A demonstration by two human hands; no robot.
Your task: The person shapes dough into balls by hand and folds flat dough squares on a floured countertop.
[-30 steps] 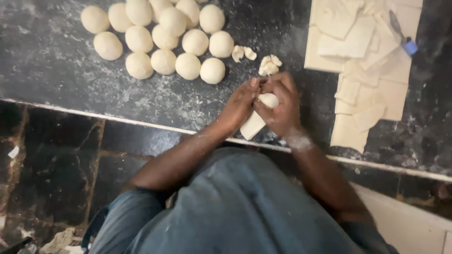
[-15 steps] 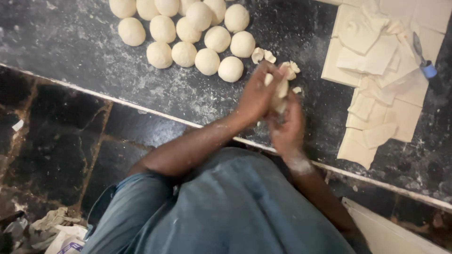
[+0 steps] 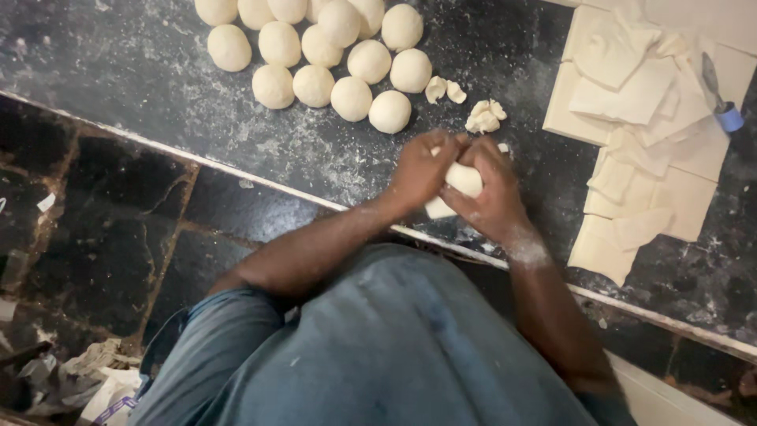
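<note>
A pale lump of dough (image 3: 457, 186) is squeezed between both hands above the front edge of the dark stone counter (image 3: 142, 87). My left hand (image 3: 422, 168) wraps its left side and my right hand (image 3: 493, 193) closes over its right side. Several smooth round dough balls (image 3: 331, 47) sit clustered on the counter behind my hands. Small torn dough scraps (image 3: 483, 117) lie just beyond my fingers.
Flat cut dough sheets (image 3: 639, 118) are piled on the counter at the right, with a blue-handled cutter (image 3: 721, 99) lying on them. The counter is dusted with flour. Dark floor tiles (image 3: 95, 237) and crumpled rags (image 3: 95, 379) lie lower left.
My hands have drawn slightly back from the scraps toward the counter's edge, and the dough piece between them has gone from a flat folded strip to a compact lump.
</note>
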